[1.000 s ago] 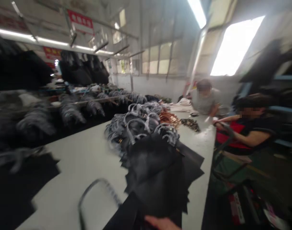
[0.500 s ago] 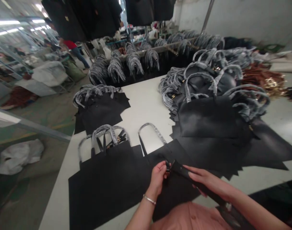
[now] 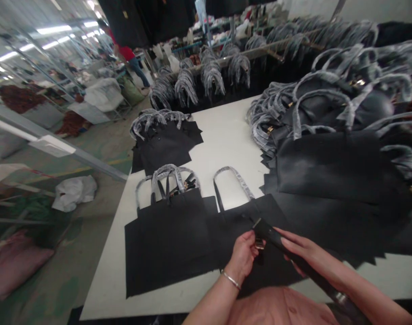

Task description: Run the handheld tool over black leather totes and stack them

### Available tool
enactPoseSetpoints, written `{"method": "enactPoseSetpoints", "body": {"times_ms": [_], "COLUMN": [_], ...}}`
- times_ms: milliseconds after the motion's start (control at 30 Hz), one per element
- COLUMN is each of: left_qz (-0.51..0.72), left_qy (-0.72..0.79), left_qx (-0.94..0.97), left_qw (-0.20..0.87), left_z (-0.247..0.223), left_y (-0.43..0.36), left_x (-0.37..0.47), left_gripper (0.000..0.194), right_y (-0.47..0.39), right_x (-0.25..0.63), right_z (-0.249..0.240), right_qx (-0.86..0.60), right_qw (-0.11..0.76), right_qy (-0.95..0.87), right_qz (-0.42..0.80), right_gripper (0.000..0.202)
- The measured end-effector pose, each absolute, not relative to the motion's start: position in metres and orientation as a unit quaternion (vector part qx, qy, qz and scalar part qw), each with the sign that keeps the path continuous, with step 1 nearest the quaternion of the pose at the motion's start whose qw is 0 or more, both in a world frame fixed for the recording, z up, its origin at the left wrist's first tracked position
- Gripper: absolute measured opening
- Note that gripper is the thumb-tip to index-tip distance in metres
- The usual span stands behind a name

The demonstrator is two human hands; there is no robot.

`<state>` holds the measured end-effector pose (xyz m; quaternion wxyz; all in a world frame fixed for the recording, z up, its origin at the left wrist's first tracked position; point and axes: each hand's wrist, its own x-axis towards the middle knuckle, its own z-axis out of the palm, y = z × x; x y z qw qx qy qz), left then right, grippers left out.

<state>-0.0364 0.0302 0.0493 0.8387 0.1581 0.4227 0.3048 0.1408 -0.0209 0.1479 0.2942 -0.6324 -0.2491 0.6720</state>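
Note:
My left hand [image 3: 243, 253] is closed around a small gold-coloured buckle [image 3: 259, 244], whose attached part is hidden by my fingers. A long black leather strap [image 3: 314, 277] runs through my right hand [image 3: 302, 248], its fingers wrapped round it. The strap's narrow tip lies close to the buckle; whether they touch I cannot tell. Beneath both hands lies a flat black bag panel [image 3: 270, 207] with one plastic-wrapped handle [image 3: 233, 170]. To its left is another black bag panel [image 3: 168, 243] with wrapped handles.
Stacked black bag pieces [image 3: 327, 167] with wrapped handles cover the right of the white table [image 3: 219, 131]. A smaller pile of panels [image 3: 167, 144] lies at the far left. Behind the table, many handles hang on a rail [image 3: 206, 67]. A person in red [image 3: 126, 53] stands in the background.
The view has turned left, so the table and hands appear further right. My hands still hold the buckle and strap, and the buckle shows more clearly beside my left fingers.

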Motion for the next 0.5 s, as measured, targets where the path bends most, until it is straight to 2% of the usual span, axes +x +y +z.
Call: {"method": "enactPoseSetpoints", "body": {"times_ms": [133,233,500], "left_qz": [0.284,0.252,0.222], "left_qy": [0.393,0.394,0.449], "left_qx": [0.092,0.11,0.155], "left_qw": [0.87,0.877,0.852], "left_z": [0.049,0.047,0.036], "left_y": [0.025,0.022,0.005], "left_x": [-0.038,-0.044,-0.051], "left_gripper": [0.038,0.037,0.056], "right_y": [-0.011,-0.013,-0.033], "right_x": [0.142,0.147,0.148], "right_z": [0.149,0.153,0.148], "right_qx": [-0.653,-0.655,-0.663], "right_qw": [0.314,0.303,0.28], "right_qy": [-0.254,-0.259,-0.25], "right_qz": [0.641,0.642,0.648], "right_gripper": [0.078,0.077,0.079]}}
